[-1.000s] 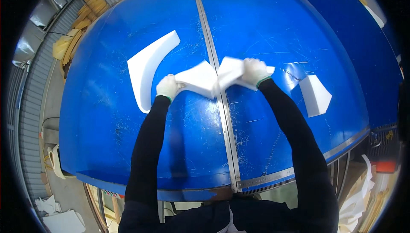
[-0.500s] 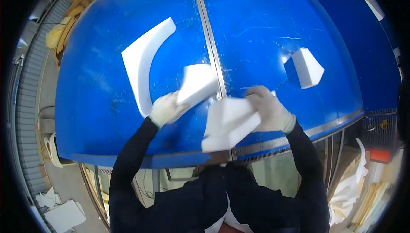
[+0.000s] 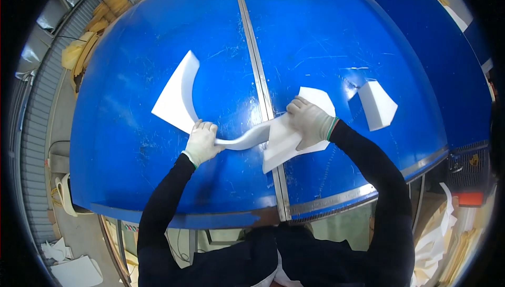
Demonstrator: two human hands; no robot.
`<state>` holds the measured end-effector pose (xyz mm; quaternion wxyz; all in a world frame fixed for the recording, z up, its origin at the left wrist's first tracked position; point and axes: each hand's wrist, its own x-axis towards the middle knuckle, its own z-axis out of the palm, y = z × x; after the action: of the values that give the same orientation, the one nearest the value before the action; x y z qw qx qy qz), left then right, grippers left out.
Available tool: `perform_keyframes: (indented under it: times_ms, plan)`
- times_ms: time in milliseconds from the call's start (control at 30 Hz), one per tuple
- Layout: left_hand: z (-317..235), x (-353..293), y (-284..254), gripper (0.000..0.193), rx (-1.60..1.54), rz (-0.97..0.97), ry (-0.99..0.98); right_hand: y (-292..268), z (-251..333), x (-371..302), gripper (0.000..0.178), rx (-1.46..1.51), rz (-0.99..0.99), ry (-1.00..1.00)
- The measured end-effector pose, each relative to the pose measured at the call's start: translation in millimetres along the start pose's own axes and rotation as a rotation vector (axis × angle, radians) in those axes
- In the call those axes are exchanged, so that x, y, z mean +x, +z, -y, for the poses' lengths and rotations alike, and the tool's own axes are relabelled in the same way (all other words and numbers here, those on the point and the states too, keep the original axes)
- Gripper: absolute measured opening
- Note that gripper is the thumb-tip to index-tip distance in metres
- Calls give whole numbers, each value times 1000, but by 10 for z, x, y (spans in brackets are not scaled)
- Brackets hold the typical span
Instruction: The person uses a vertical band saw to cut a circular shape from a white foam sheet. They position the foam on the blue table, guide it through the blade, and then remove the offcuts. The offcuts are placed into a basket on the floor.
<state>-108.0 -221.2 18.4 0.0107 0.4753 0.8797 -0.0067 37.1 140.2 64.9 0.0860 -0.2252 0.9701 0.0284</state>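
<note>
A large curved white foam piece (image 3: 176, 95) lies on the left half of the blue table (image 3: 131, 145), shaped like a broad wedge with one concave edge, its lower corner just beside the gloved left hand (image 3: 201, 142). That hand is curled closed around the left end of a thinner curved white foam strip (image 3: 247, 138), which runs rightward across the metal seam (image 3: 260, 82) dividing the table. The fingers hide the strip's end, and whether the strip joins the large piece there cannot be told. Right of the seam, a flat angular white foam sheet (image 3: 292, 140) lies under the gloved right hand (image 3: 310, 123), whose fingers are spread moderately and press flat on top, covering the sheet's middle. Farther right, apart from both hands, sits a small white foam block (image 3: 377, 105).
</note>
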Motion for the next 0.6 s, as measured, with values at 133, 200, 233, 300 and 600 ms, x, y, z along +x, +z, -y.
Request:
perform_keyframes:
  times_ms: [133,200,233,300,600]
  plan:
    - [364,591,185,48,103,-171,-35,10,-405,268,74,-41,38,23]
    - [568,816,259,50,166,-153,-151,-19,-503,486,76,-77,211,152]
    - [608,954,238,50,163,-162,-186,30,-655,552,75,-125,194,278]
    - [661,1251,139,51,121,-124,-302,-3,-1037,622,79,-51,142,531]
    - [338,-63,167,44,-3,33,-69,222,-725,-780,91,417,169,958]
